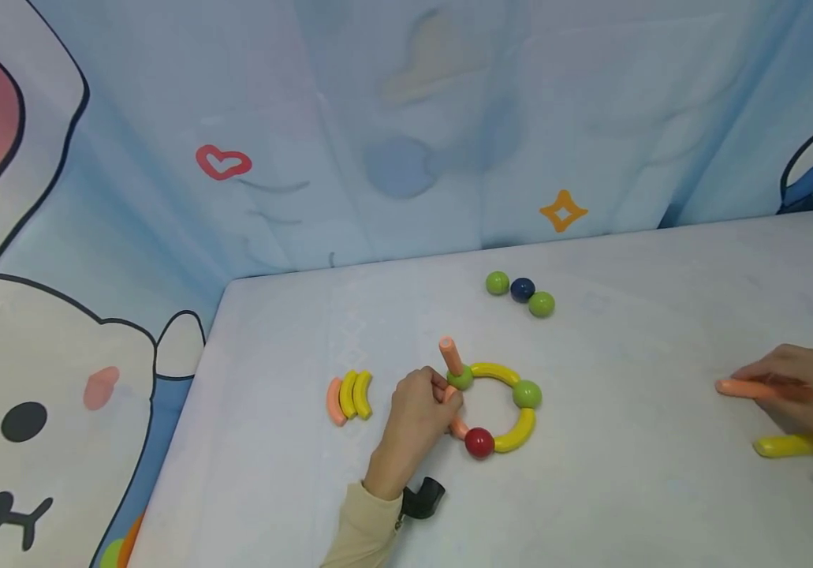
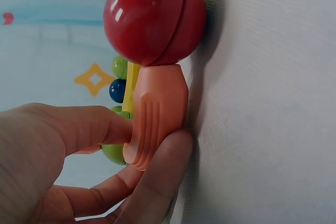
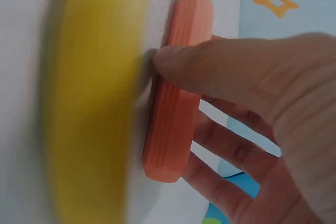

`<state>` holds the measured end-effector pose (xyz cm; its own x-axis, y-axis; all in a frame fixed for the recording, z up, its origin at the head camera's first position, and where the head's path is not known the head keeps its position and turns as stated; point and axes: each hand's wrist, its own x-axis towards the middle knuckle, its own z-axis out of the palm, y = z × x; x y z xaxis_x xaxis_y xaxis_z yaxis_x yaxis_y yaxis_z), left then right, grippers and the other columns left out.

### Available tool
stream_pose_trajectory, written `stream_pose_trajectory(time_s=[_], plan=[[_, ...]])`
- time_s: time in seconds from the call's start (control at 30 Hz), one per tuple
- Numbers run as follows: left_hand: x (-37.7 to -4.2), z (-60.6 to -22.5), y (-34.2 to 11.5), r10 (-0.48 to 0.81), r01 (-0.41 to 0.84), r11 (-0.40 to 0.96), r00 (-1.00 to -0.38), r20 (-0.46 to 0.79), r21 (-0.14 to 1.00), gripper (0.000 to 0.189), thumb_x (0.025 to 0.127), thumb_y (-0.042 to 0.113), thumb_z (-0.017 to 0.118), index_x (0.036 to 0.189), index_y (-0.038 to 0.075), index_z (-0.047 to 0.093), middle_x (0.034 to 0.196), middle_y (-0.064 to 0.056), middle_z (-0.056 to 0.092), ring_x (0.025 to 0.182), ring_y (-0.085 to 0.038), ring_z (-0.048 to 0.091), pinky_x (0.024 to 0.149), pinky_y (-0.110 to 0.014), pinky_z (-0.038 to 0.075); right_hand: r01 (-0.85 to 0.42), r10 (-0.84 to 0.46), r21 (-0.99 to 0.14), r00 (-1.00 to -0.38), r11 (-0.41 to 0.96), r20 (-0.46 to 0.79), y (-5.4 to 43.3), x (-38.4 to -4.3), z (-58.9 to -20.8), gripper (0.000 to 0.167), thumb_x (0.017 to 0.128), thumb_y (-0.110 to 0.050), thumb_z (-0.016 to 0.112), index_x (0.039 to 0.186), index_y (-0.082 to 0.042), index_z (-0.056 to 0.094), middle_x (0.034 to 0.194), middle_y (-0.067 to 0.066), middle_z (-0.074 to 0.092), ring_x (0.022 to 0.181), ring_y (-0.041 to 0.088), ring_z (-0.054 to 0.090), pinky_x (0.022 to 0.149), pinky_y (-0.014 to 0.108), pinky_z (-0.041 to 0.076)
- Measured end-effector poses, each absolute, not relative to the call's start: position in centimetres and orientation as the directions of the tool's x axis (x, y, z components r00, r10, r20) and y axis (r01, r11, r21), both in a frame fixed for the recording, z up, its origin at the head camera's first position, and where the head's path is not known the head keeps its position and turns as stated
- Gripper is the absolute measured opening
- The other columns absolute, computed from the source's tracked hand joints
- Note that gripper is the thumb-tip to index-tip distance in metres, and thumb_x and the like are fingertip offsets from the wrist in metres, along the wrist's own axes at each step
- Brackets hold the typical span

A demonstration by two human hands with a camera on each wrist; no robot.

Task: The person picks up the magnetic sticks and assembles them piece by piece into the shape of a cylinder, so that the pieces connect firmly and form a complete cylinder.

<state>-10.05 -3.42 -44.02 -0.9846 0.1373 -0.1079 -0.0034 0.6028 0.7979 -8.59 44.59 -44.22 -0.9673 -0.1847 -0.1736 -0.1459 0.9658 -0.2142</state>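
Observation:
My left hand [image 1: 416,410] pinches a curved orange rod [image 2: 157,114] between thumb and fingers; its end meets a red ball [image 1: 479,443]. This rod belongs to a ring of curved yellow rods [image 1: 516,431] and green balls [image 1: 527,394] on the table. A straight orange rod [image 1: 451,356] stands up from the green ball [image 1: 460,377] by my left fingertips. Off to the right, my right hand [image 1: 799,386] pinches another orange rod [image 3: 178,93] between thumb and fingers, close over the table. A thick yellow rod [image 1: 792,446] lies just beside that hand.
Left of the ring lie one curved orange rod [image 1: 336,401] and two curved yellow rods [image 1: 355,394]. Behind the ring are two green balls [image 1: 541,304] and a dark blue ball [image 1: 523,289]. A patterned curtain [image 1: 406,134] hangs along the back edge of the white table [image 1: 633,489].

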Motion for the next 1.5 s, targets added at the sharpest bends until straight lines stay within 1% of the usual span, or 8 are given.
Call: stream_pose_trajectory(time_s=[0.17, 0.4, 0.57, 0.73, 0.87, 1.1, 1.27, 1.5], plan=[[-10.0, -44.2, -3.4, 0.130, -0.011, 0.597, -0.985, -0.110, 0.802, 0.007, 0.090, 0.004, 0.071, 0.087, 0.003, 0.065, 0.072, 0.002, 0.054, 0.060, -0.008, 0.050, 0.051, -0.020, 0.043, -0.197, -0.214, -0.228, -0.975, 0.954, -0.053, 43.1, -8.6, -44.3, 0.034, 0.076, 0.003, 0.089, 0.106, 0.004, 0.073, 0.090, 0.004, 0.065, 0.077, 0.022, 0.060, 0.071, 0.049, 0.061], [-10.1, -44.2, -3.5, 0.136, 0.007, 0.604, -0.986, -0.094, 0.797, 0.006, 0.088, 0.005, 0.071, 0.087, 0.003, 0.065, 0.072, 0.003, 0.054, 0.063, -0.009, 0.049, 0.055, -0.021, 0.043, -0.238, -0.235, -0.265, -0.971, 0.935, 0.043, 41.2, -8.9, -43.9, 0.036, 0.074, 0.003, 0.090, 0.106, 0.000, 0.074, 0.093, 0.002, 0.067, 0.077, 0.017, 0.061, 0.061, 0.015, 0.050], [-10.1, -44.1, -3.6, 0.137, 0.007, 0.611, -0.986, -0.097, 0.792, 0.007, 0.089, 0.006, 0.070, 0.088, 0.002, 0.065, 0.072, 0.002, 0.053, 0.064, -0.010, 0.048, 0.055, -0.021, 0.042, -0.261, -0.229, -0.369, -0.965, 0.892, 0.129, 39.5, -8.6, -43.3, 0.043, 0.072, 0.007, 0.090, 0.109, -0.002, 0.071, 0.099, 0.008, 0.070, 0.085, 0.003, 0.061, 0.065, 0.005, 0.045], [-9.7, -43.9, -3.6, 0.113, -0.025, 0.600, -0.987, -0.115, 0.800, 0.007, 0.091, 0.004, 0.068, 0.089, 0.001, 0.062, 0.074, -0.001, 0.050, 0.063, -0.012, 0.049, 0.053, -0.022, 0.041, -0.372, -0.281, -0.476, -0.926, 0.797, 0.253, 35.7, -8.8, -42.6, 0.048, 0.072, 0.009, 0.090, 0.111, -0.012, 0.071, 0.102, -0.003, 0.069, 0.091, -0.015, 0.053, 0.072, 0.004, 0.048], [-9.1, -44.0, -3.1, 0.094, -0.029, 0.624, -0.989, -0.112, 0.781, 0.010, 0.092, 0.004, 0.066, 0.090, 0.000, 0.057, 0.078, -0.004, 0.049, 0.065, -0.016, 0.048, 0.054, -0.023, 0.042, -0.418, -0.305, -0.665, -0.908, 0.619, 0.287, 31.1, -9.3, -42.2, 0.049, 0.075, 0.013, 0.086, 0.115, -0.010, 0.069, 0.107, -0.010, 0.067, 0.098, -0.008, 0.059, 0.081, 0.007, 0.050], [-8.7, -44.1, -2.9, 0.076, 0.015, 0.679, -0.996, -0.050, 0.734, 0.015, 0.088, 0.006, 0.067, 0.096, -0.004, 0.058, 0.077, -0.004, 0.048, 0.063, -0.016, 0.047, 0.055, -0.025, 0.042, -0.403, -0.386, -0.876, -0.877, 0.267, 0.286, 24.7, -10.7, -42.2, 0.043, 0.085, 0.019, 0.075, 0.121, 0.003, 0.060, 0.113, 0.002, 0.064, 0.104, 0.007, 0.065, 0.090, 0.019, 0.056], [-9.2, -44.1, -3.2, 0.090, 0.028, 0.655, -0.995, -0.041, 0.755, 0.031, 0.091, 0.006, 0.075, 0.115, -0.006, 0.060, 0.079, -0.003, 0.052, 0.067, -0.013, 0.048, 0.057, -0.022, 0.043, -0.363, -0.390, -0.906, -0.883, 0.216, 0.261, 22.9, -11.2, -42.2, 0.039, 0.088, 0.015, 0.075, 0.121, 0.003, 0.059, 0.112, 0.004, 0.063, 0.104, 0.009, 0.065, 0.092, 0.018, 0.055], [-9.5, -44.2, -3.6, 0.117, 0.061, 0.651, -0.993, -0.020, 0.757, 0.030, 0.090, 0.003, 0.077, 0.113, -0.007, 0.061, 0.074, -0.002, 0.053, 0.065, -0.011, 0.048, 0.056, -0.022, 0.042, -0.353, -0.399, -0.910, -0.883, 0.216, 0.247, 22.3, -11.6, -42.4, 0.037, 0.089, 0.013, 0.075, 0.120, 0.003, 0.058, 0.112, 0.004, 0.063, 0.104, 0.010, 0.065, 0.092, 0.019, 0.056]])
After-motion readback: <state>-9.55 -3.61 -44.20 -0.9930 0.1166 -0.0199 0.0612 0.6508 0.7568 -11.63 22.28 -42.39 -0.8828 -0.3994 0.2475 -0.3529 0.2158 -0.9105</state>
